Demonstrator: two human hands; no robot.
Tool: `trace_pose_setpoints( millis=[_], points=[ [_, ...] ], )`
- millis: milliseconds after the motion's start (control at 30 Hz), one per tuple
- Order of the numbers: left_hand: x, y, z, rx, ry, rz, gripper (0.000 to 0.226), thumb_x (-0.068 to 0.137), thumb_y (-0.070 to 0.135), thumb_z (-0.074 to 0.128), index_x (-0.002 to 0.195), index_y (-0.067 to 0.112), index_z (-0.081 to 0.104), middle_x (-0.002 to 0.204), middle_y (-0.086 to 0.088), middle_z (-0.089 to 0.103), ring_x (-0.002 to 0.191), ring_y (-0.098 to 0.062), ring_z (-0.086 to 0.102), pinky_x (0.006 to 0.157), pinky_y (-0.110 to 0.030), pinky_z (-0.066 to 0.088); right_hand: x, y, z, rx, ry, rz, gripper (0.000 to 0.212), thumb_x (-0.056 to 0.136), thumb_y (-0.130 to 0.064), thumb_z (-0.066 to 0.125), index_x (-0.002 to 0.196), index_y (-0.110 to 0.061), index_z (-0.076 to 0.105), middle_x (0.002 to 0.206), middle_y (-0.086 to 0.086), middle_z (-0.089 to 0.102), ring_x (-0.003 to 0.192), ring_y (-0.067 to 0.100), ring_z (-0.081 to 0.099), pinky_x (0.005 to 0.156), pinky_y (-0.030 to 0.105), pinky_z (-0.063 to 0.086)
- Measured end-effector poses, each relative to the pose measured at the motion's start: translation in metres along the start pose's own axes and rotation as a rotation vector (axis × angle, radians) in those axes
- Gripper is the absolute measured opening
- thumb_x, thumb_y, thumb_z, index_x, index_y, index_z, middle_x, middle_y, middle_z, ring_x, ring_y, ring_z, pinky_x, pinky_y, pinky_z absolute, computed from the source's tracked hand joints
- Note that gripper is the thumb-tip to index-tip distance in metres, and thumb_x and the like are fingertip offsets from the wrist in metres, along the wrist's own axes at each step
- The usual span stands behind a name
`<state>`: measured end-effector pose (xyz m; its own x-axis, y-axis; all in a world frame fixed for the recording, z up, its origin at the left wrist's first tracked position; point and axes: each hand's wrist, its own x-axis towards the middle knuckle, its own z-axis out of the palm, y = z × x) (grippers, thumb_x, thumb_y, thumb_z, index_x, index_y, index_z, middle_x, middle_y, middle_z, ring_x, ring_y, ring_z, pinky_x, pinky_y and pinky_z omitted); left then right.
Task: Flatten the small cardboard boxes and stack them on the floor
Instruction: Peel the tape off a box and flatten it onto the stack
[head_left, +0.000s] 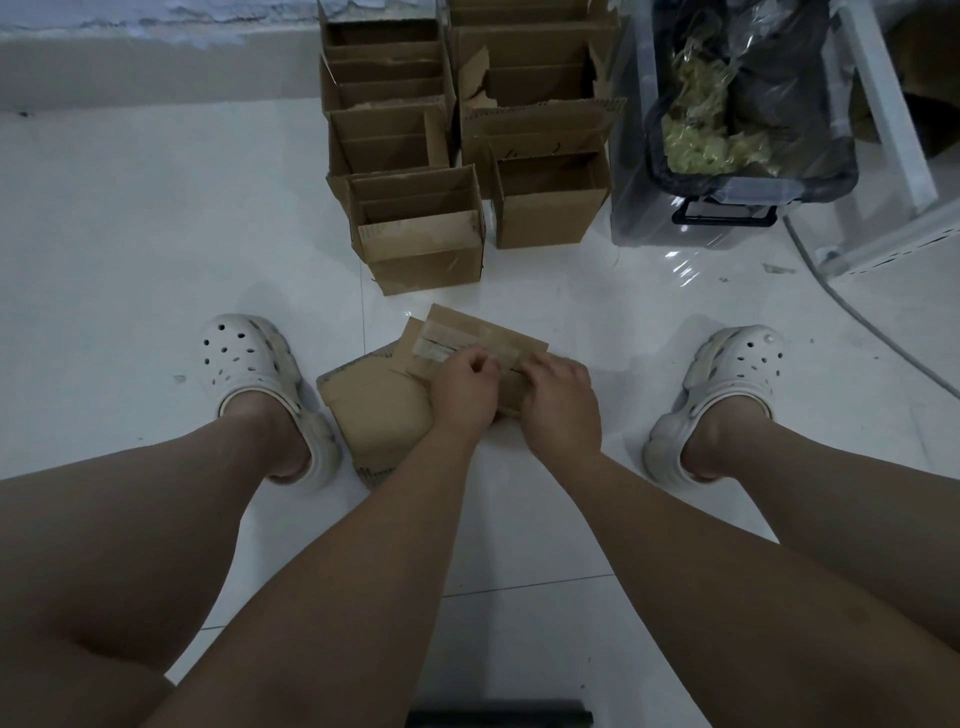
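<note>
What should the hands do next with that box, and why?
Probably press the box flat and square it onto the pile. The left hand and right hand are both on it, and it lies askew over the flattened pile. Open boxes stand behind, not yet flattened.

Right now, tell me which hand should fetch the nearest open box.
Left, probably. Both hands hold the flattened box, but the nearest open box stands ahead and slightly left, closer to the left hand; the right hand would reach across.
</note>
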<state>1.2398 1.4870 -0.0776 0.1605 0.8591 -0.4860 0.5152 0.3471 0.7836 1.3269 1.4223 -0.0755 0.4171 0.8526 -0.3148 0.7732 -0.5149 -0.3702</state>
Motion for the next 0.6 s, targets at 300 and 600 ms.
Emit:
trace_pose_setpoints(
  millis=[300, 600],
  points=[
    [0.008, -0.005, -0.005, -0.139, -0.011, -0.119, 0.017, 0.095, 0.015, 0.049, 0.087, 0.011, 0.064, 0.080, 0.003, 0.060, 0.070, -0.005, 0.050, 0.061, -0.019, 0.038, -0.015, 0.002, 0.006, -0.289, -0.177, -0.115, 0.051, 0.091, -0.018, 0.040, 0.142, -0.021, 0.040, 0.156, -0.006, 0.028, 0.146, 0.023, 0.012, 0.114, 0.040, 0.014],
    [0.006, 0.000, -0.015, -0.717, -0.063, -0.429, 0.019, 0.099, 0.005, 0.024, 0.102, 0.017, 0.040, 0.101, -0.011, 0.068, 0.090, -0.021, 0.068, 0.076, -0.031, 0.054, -0.006, -0.006, -0.002, -0.305, -0.203, -0.051, 0.045, 0.090, -0.019, 0.044, 0.135, -0.022, 0.049, 0.153, -0.007, 0.034, 0.144, 0.024, 0.019, 0.113, 0.041, 0.018]
  ],
)
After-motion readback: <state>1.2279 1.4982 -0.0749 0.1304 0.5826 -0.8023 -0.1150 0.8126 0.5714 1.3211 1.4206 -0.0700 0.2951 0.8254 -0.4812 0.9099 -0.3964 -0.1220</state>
